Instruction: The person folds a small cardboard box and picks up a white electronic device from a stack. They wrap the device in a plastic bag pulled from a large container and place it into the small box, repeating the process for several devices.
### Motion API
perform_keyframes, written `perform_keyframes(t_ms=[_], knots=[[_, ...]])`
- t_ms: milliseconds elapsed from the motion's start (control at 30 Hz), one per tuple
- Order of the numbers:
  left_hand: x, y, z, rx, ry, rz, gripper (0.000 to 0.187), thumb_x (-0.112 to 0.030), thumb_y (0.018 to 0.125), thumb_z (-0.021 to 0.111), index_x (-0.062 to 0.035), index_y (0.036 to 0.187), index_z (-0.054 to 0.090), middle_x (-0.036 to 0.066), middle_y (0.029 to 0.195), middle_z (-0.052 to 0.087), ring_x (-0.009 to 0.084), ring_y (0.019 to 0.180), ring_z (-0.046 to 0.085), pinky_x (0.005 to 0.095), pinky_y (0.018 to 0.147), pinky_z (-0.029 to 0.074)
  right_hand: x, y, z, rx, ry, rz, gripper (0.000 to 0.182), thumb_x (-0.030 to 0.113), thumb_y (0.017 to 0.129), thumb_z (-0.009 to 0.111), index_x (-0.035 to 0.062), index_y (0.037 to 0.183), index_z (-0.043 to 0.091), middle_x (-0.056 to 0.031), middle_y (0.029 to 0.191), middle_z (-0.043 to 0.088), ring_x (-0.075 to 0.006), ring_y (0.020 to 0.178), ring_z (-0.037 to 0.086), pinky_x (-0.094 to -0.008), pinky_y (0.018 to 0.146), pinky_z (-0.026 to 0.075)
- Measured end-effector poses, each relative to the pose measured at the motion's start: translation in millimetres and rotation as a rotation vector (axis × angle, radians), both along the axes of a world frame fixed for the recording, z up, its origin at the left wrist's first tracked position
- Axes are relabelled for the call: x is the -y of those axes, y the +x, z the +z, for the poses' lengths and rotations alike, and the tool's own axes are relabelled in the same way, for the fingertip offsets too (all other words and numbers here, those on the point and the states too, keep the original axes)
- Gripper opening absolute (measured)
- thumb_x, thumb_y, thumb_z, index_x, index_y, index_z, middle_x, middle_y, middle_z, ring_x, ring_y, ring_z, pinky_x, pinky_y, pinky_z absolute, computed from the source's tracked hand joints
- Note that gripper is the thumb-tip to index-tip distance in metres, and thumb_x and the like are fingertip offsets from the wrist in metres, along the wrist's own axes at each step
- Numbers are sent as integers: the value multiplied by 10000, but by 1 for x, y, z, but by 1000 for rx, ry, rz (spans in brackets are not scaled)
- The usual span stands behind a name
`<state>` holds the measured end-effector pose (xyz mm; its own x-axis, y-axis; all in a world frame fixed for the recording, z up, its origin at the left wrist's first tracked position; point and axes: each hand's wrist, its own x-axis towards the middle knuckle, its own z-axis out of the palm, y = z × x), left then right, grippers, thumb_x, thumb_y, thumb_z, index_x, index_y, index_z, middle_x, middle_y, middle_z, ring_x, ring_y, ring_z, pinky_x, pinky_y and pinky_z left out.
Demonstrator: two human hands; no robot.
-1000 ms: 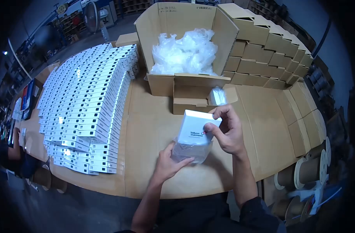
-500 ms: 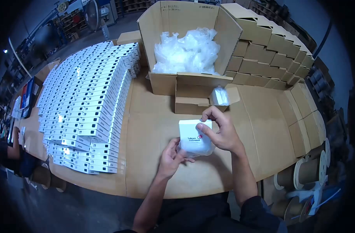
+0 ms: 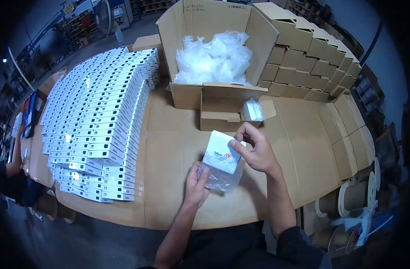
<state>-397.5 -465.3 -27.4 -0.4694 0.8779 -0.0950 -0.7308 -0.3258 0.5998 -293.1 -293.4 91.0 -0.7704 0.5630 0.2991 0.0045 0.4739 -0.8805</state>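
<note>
A small white box (image 3: 217,147) with a red-and-black logo is tilted over the table, its lower part inside a clear plastic bag (image 3: 224,182). My left hand (image 3: 196,188) pinches the left side of the bag between thumb and fingers. On the upper right edge of the box, my right hand (image 3: 257,150) has its thumb on the front and curled fingers behind. Just beyond the hands stands an open cardboard carton (image 3: 227,124), with a plastic-wrapped white item (image 3: 252,110) at its right end.
Stacked white boxes (image 3: 97,121) cover the table's left side. A large cardboard box (image 3: 263,49) full of crumpled clear plastic bags (image 3: 214,60) stands at the back. Brown cartons (image 3: 310,60) are piled at the back right. Another person's arm (image 3: 16,154) shows far left.
The white box has tilted to the left and sits higher relative to the bag, so more loose plastic hangs below it. My left hand has moved slightly down the bag.
</note>
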Motion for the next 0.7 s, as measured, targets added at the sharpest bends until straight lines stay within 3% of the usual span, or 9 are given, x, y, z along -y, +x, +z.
perform_keyframes(t_ms=[167,267,367,467,567,700], knots=[[2,3,-9,92,14,-1,126,-208,1094,523,-95,1129,481,51,1112,615,128,1057,630,338,934,549,-4,5,1,159,-31,68,216,124,942,726,31,883,540,-2,804,563,-69,763,551,-254,697,500],[-1,7,-3,118,-17,75,136,-226,1100,509,-94,1120,480,69,1127,623,152,1069,642,365,936,563,-8,7,0,210,-37,102,218,124,947,716,31,865,536,6,778,562,-75,745,549,-264,698,502],[-4,7,-4,189,-11,101,145,-234,1100,504,-92,1115,479,91,1152,630,182,1084,648,398,950,566,-15,9,-10,247,-37,211,193,129,955,716,25,935,555,-14,849,593,-86,785,573,-269,727,507],[-4,6,1,147,-15,148,148,-236,1098,506,-92,1119,479,110,1177,632,219,1113,649,425,951,567,-11,7,-22,76,-167,161,207,139,966,715,18,1045,567,-47,968,629,-104,848,600,-280,762,517],[-6,0,4,108,20,223,150,-236,1096,509,-92,1121,477,118,1184,630,237,1128,648,434,962,564,6,22,-35,-39,-454,-33,219,129,970,710,-6,1081,578,-78,1005,674,-125,841,650,-273,739,530],[-10,-7,6,64,83,275,145,-227,1089,527,-97,1111,466,108,1161,630,226,1107,650,420,948,571,47,31,-68,-134,-768,-71,216,75,980,692,-34,1150,615,-82,1045,686,-132,894,680,-298,775,590]])
